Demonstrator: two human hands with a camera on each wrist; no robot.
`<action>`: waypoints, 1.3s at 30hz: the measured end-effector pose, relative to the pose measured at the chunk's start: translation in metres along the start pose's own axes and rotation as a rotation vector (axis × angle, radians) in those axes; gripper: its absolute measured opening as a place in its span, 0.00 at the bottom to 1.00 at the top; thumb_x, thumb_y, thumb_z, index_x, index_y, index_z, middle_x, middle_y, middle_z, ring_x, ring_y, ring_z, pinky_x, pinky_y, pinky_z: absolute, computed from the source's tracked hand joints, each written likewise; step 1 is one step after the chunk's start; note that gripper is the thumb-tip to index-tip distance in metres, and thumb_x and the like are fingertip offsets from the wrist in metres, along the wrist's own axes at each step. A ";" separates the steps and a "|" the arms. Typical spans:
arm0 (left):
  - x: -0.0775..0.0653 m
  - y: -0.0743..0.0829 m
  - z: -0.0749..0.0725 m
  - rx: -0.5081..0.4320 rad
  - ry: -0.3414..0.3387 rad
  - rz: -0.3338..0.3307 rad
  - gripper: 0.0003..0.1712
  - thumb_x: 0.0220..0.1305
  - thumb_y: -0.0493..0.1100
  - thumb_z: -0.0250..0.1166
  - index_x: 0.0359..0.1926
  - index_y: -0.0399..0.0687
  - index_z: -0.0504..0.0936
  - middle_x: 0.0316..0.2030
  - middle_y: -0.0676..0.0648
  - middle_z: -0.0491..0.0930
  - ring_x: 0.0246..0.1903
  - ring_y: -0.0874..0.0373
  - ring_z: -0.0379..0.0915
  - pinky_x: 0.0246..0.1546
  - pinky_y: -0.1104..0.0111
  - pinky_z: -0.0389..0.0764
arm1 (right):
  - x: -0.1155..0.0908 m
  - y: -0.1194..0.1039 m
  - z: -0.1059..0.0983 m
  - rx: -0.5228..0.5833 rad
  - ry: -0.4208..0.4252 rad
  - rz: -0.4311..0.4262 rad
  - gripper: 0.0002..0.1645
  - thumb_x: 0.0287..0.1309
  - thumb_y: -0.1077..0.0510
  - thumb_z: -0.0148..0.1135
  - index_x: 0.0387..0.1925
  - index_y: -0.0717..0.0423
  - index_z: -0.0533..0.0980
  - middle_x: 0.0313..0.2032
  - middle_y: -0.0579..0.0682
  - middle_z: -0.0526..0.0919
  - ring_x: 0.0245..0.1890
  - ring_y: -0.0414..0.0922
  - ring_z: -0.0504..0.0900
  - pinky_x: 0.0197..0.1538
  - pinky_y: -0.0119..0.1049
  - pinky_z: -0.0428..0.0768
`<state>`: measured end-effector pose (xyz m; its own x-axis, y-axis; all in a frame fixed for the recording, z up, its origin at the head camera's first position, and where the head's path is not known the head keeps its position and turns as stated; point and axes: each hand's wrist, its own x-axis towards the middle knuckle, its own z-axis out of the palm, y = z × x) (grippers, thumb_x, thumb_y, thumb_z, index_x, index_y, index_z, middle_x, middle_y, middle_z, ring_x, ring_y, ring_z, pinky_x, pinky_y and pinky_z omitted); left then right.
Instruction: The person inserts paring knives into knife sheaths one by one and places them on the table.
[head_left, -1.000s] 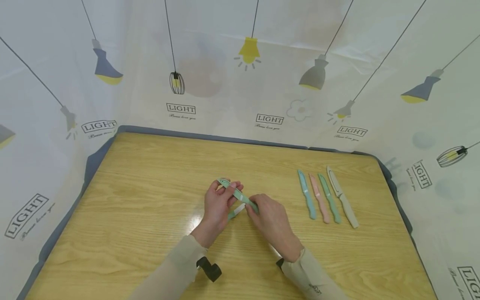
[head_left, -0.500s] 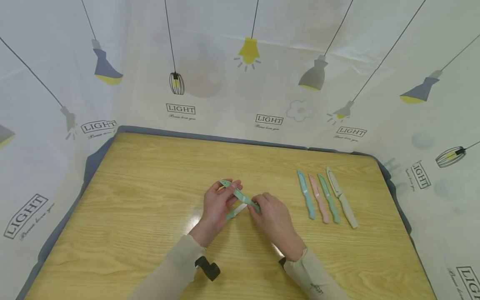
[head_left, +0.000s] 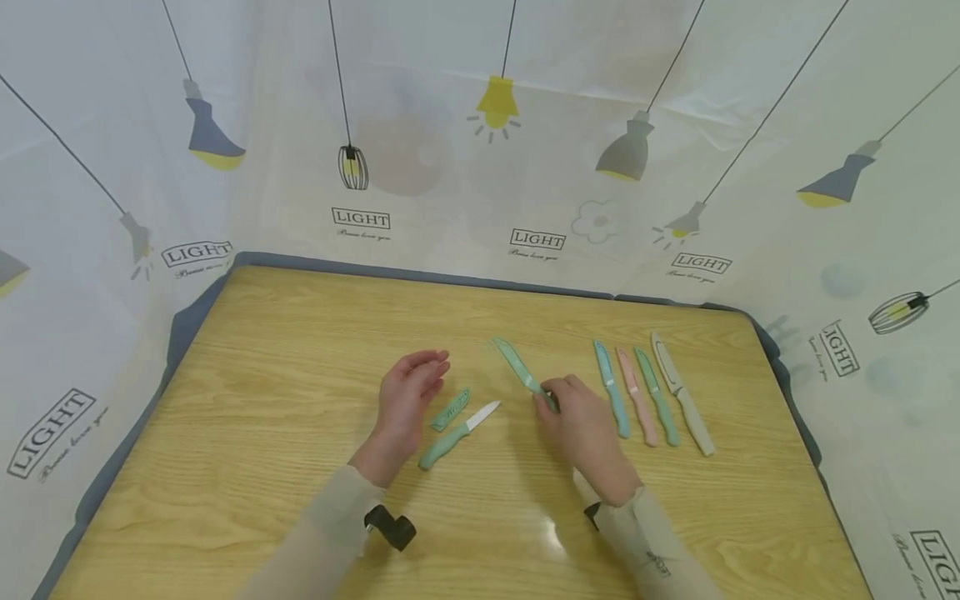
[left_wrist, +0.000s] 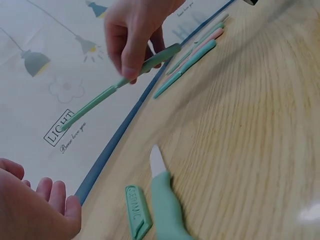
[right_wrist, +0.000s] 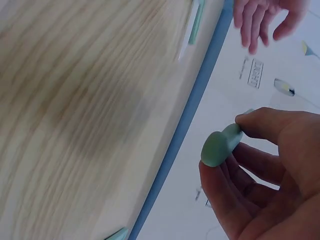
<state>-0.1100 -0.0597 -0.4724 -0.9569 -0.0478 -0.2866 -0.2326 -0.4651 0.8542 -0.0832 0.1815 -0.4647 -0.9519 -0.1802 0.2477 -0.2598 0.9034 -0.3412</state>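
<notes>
In the head view, my right hand grips the handle of a green knife whose blade is covered by a green sheath. The left wrist view has this knife raised over the table, sheath end pointing away from the hand. My left hand holds nothing, its fingers loosely bent. Just right of it lie a loose green blade sheath and a green-handled paring knife with a bare white blade. "CERAMIC" is readable on the loose sheath. In the right wrist view only the held knife's handle end shows clearly.
Right of my right hand, a row of sheathed knives lies on the wooden table: a blue knife, a pink knife, a green knife and a longer cream knife. A lamp-printed curtain stands behind the table.
My left hand has let go of the sheathed green knife and drawn back left. My right hand has carried that knife rightward, uncovering the loose sheath and bare-bladed knife on the table.
</notes>
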 end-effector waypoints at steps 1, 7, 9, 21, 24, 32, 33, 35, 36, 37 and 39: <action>0.001 0.001 -0.001 0.001 0.008 0.004 0.16 0.66 0.35 0.57 0.53 0.33 0.71 0.56 0.37 0.76 0.58 0.45 0.71 0.64 0.53 0.66 | 0.001 0.003 -0.001 -0.001 -0.011 0.019 0.14 0.60 0.53 0.63 0.39 0.60 0.83 0.30 0.50 0.80 0.23 0.40 0.75 0.22 0.33 0.77; 0.004 0.006 -0.008 0.018 0.037 0.008 0.15 0.65 0.33 0.57 0.52 0.33 0.71 0.55 0.38 0.77 0.56 0.45 0.72 0.63 0.51 0.65 | 0.006 0.025 -0.003 -0.017 -0.095 0.152 0.18 0.63 0.50 0.58 0.41 0.60 0.82 0.30 0.51 0.80 0.22 0.42 0.73 0.19 0.33 0.74; 0.004 0.007 -0.011 0.030 0.041 0.008 0.15 0.65 0.33 0.57 0.53 0.33 0.71 0.55 0.38 0.77 0.57 0.46 0.72 0.63 0.52 0.66 | 0.008 0.032 -0.003 -0.019 -0.116 0.183 0.19 0.64 0.49 0.57 0.42 0.60 0.82 0.30 0.51 0.80 0.21 0.42 0.73 0.17 0.32 0.72; 0.006 0.012 -0.022 0.072 0.071 0.015 0.15 0.64 0.32 0.58 0.52 0.33 0.72 0.53 0.39 0.78 0.59 0.41 0.69 0.63 0.54 0.68 | 0.015 0.058 0.000 -0.091 -0.143 0.169 0.17 0.64 0.53 0.58 0.31 0.65 0.80 0.18 0.49 0.75 0.14 0.41 0.69 0.14 0.33 0.68; 0.007 0.012 -0.023 0.088 0.071 0.014 0.16 0.64 0.32 0.59 0.52 0.32 0.72 0.53 0.38 0.77 0.57 0.42 0.70 0.62 0.54 0.68 | 0.017 0.061 0.002 -0.121 -0.157 0.168 0.18 0.64 0.53 0.58 0.24 0.62 0.77 0.15 0.48 0.72 0.13 0.42 0.68 0.15 0.34 0.67; 0.007 0.011 -0.026 0.111 0.063 0.011 0.15 0.63 0.32 0.60 0.51 0.33 0.72 0.53 0.37 0.74 0.52 0.48 0.73 0.61 0.55 0.70 | 0.016 0.066 0.005 -0.181 -0.178 0.133 0.27 0.65 0.57 0.57 0.09 0.54 0.66 0.09 0.47 0.66 0.10 0.42 0.64 0.12 0.34 0.65; 0.007 0.011 -0.026 0.114 0.063 0.011 0.16 0.63 0.32 0.60 0.51 0.33 0.72 0.53 0.37 0.74 0.52 0.49 0.73 0.61 0.55 0.70 | 0.016 0.066 0.005 -0.186 -0.181 0.137 0.27 0.65 0.57 0.57 0.09 0.54 0.66 0.09 0.47 0.66 0.10 0.42 0.65 0.12 0.34 0.65; 0.007 0.011 -0.026 0.118 0.064 0.009 0.16 0.63 0.33 0.61 0.51 0.33 0.73 0.52 0.37 0.74 0.51 0.50 0.74 0.61 0.55 0.70 | 0.016 0.066 0.004 -0.187 -0.188 0.149 0.26 0.65 0.57 0.56 0.10 0.55 0.67 0.09 0.48 0.67 0.10 0.43 0.65 0.13 0.34 0.67; 0.007 0.011 -0.026 0.122 0.064 0.007 0.16 0.63 0.33 0.61 0.51 0.33 0.73 0.53 0.37 0.74 0.51 0.50 0.74 0.61 0.55 0.70 | 0.016 0.066 0.004 -0.189 -0.188 0.153 0.25 0.65 0.57 0.57 0.11 0.56 0.68 0.10 0.48 0.67 0.10 0.43 0.66 0.13 0.35 0.67; 0.007 0.011 -0.026 0.122 0.066 0.005 0.16 0.62 0.33 0.61 0.51 0.34 0.73 0.53 0.37 0.74 0.50 0.50 0.74 0.61 0.55 0.70 | 0.016 0.066 0.004 -0.188 -0.189 0.157 0.25 0.65 0.57 0.56 0.12 0.57 0.68 0.10 0.48 0.68 0.11 0.43 0.66 0.13 0.35 0.68; 0.007 0.012 -0.026 0.124 0.064 0.003 0.16 0.62 0.32 0.61 0.51 0.33 0.73 0.54 0.35 0.73 0.50 0.50 0.74 0.60 0.56 0.71 | 0.015 0.066 0.005 -0.190 -0.190 0.161 0.24 0.65 0.57 0.57 0.13 0.58 0.69 0.10 0.49 0.68 0.11 0.43 0.67 0.13 0.35 0.68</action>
<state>-0.1148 -0.0881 -0.4754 -0.9453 -0.1074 -0.3079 -0.2534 -0.3523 0.9009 -0.1156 0.2365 -0.4876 -0.9963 -0.0822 0.0240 -0.0852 0.9796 -0.1818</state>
